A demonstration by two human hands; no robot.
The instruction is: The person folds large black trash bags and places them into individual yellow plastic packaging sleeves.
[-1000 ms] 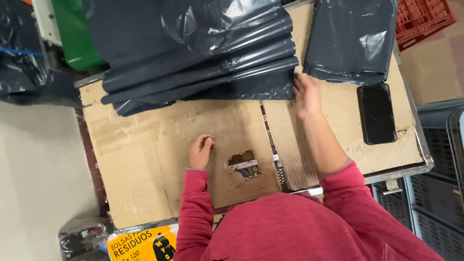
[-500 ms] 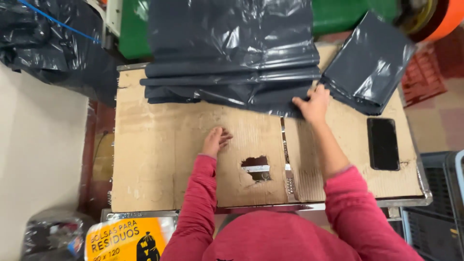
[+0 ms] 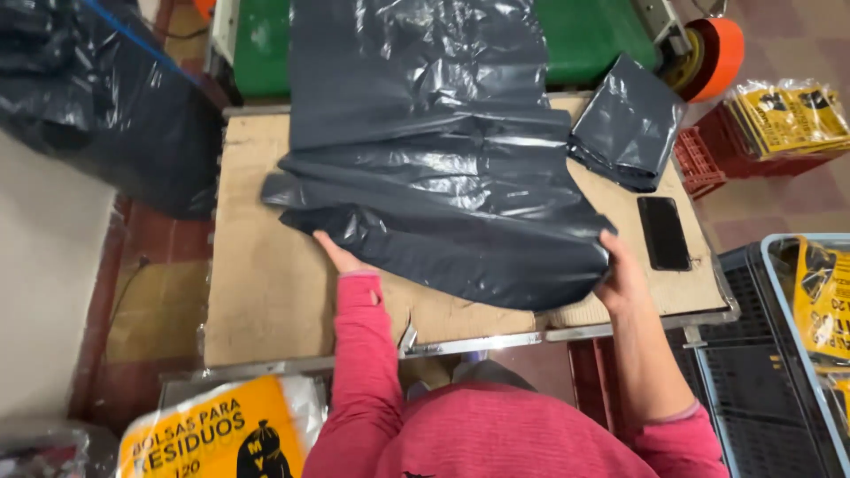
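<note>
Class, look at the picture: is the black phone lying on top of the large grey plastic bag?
No: the phone lies flat on the bare cardboard to the right of the plastic bag, apart from it.

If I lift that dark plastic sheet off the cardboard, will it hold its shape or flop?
The dark plastic sheet will probably flop: it already lies in soft folds and wrinkles. Its glossy surface suggests it may slip between layers. It looks thin, so likely light; the left hand and right hand hold its near edge at both ends.
</note>
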